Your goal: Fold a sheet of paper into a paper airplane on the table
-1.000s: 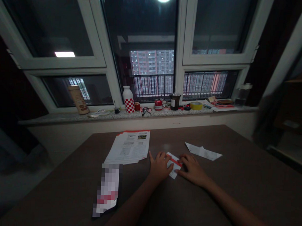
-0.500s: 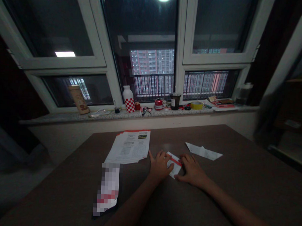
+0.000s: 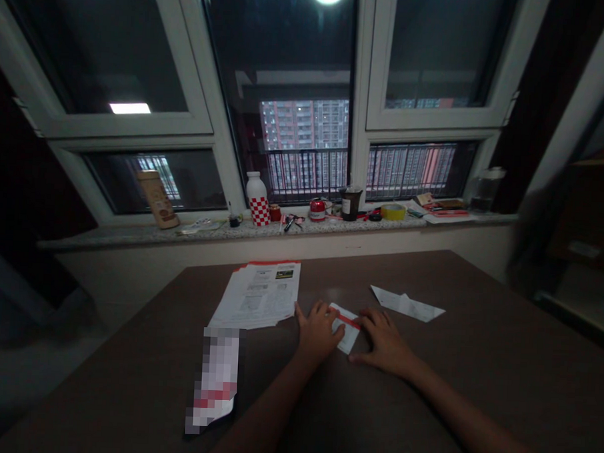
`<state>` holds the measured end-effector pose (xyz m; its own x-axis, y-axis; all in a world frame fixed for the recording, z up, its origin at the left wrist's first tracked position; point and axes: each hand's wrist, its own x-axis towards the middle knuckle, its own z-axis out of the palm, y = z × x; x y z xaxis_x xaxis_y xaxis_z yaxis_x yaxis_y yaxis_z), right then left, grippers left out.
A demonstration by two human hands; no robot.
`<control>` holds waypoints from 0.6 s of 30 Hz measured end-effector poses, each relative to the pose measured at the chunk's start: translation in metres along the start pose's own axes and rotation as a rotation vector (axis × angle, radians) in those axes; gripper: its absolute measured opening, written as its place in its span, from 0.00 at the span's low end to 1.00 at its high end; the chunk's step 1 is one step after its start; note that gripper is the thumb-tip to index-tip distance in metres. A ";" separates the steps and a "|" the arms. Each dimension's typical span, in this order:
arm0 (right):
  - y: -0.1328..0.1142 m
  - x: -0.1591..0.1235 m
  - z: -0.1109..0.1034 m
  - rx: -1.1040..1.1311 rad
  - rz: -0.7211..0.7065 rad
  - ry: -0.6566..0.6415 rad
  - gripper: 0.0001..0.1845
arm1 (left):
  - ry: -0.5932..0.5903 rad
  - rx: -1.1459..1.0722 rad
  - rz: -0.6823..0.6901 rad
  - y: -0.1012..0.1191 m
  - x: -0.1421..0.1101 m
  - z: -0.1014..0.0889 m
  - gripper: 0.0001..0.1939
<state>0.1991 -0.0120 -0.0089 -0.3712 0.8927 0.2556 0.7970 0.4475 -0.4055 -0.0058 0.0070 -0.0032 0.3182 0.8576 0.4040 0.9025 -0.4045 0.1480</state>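
Resting my L hand (image 3: pixel 318 332) on the left part of a small folded paper (image 3: pixel 347 334), white w/ a red strip across it, which lies tilted on the brown table (image 3: pixel 517 349) between my two hands. L fingers are spread, tips down near the paper's left side, thumb reaching over the white bit below the strip. R hand (image 3: pixel 384 341) is on the other side, fingers bent w/ tips by the right end of the strip, thumb set apart from them near the paper's bottom corner. Neither hand is closed around anything, and tbh can't tell how hard the fingertips push or if the R thumb actually touches the paper.

Beyond my R hand there's another folded paper (image 3: pixel 407 306), white, kinda boat-shaped, lying apart from the one under my fingers. Up and left of my L hand is a pile of printed sheets (image 3: pixel 259 295), a bit fanned out, red along the far edge, w/ my L pinky just beside it. Closer to me on the left is a phone-like thing (image 3: pixel 219 373), mostly pixelated so no clue what's on it.

Windowsill (image 3: pixel 121 235) past the table has a bunch of stuff, incl. a tan tumbler (image 3: pixel 157 200), a white bottle (image 3: pixel 258 198) w/ red checks, a dark cup (image 3: pixel 350 205) and a yellow tape roll (image 3: pixel 393 212)
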 end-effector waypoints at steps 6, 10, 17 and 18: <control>0.010 0.004 0.001 0.098 -0.011 0.058 0.14 | 0.023 0.031 -0.005 -0.004 0.002 -0.001 0.16; 0.009 0.002 0.002 0.091 -0.055 0.071 0.13 | 0.012 0.036 -0.012 -0.003 0.002 0.000 0.16; 0.021 0.010 0.006 0.080 -0.032 0.207 0.15 | 0.017 0.035 -0.019 -0.003 0.002 0.001 0.16; 0.024 0.013 0.007 0.063 -0.023 0.223 0.15 | 0.013 0.033 -0.020 -0.004 0.003 0.001 0.16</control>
<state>0.2098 0.0103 -0.0216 -0.2692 0.8515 0.4499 0.7554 0.4765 -0.4499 -0.0078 0.0113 -0.0037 0.2967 0.8612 0.4127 0.9176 -0.3768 0.1264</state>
